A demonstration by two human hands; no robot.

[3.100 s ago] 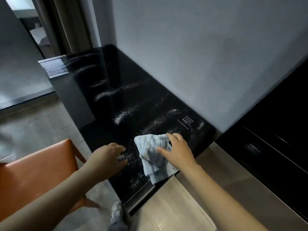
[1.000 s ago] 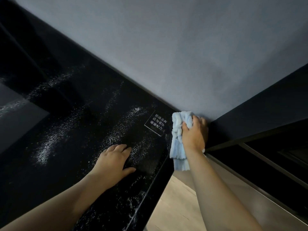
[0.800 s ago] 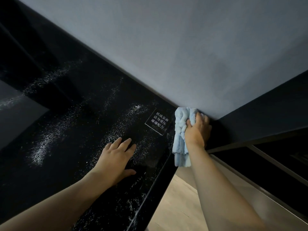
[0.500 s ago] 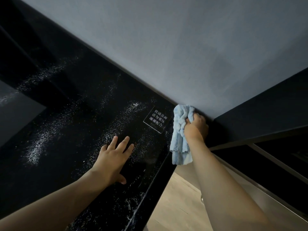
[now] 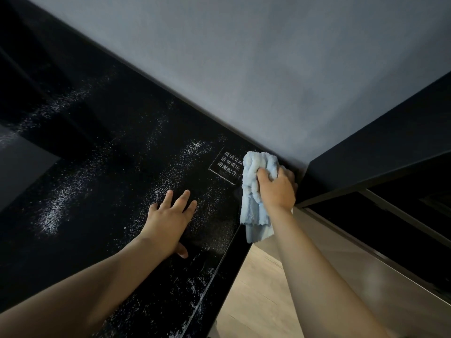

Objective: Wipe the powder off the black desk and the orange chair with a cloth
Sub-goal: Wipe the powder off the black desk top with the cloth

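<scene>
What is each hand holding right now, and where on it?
Right hand grips the light blue cloth at its bunched upper part; left hand holds nothing.

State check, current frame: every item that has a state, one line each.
black desk: powder over most of its top, not wiped clean.
powder: loose streaks and patches across the desk.
cloth: bunched at the desk's far right corner by the wall, tail hanging over the edge.
right hand: grips the cloth.
left hand: flat on the desk, fingers spread, holding nothing.
label: right edge covered by the cloth.
</scene>
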